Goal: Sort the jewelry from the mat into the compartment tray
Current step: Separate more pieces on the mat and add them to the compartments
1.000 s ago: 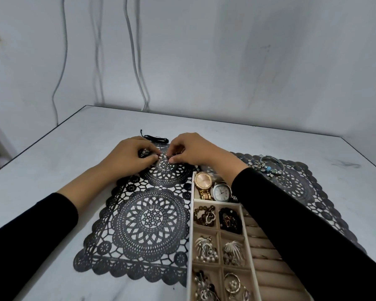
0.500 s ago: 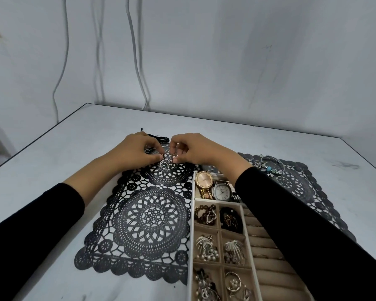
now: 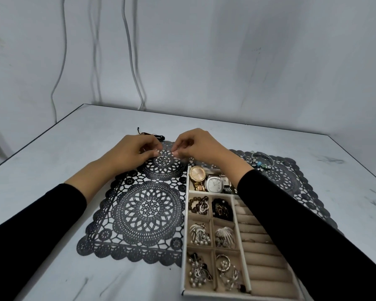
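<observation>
Jewelry piece (image 3: 165,152), small and silvery, we pinch between left hand (image 3: 132,152) and right hand (image 3: 199,146) above the lacy black mat (image 3: 148,211).

left hand (image 3: 129,152), right hand (image 3: 197,146) — wider apart

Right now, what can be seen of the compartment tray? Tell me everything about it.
The compartment tray is a flat rectangular box with a white rim and beige, velvety lining. Its far compartment holds a rose-gold watch and a silver watch; six small squares below hold mixed jewelry; padded ring rolls fill the right column. It lies flat on the right of the black lace mat, its near end on the table. The right sleeve crosses above its far right corner.
</observation>
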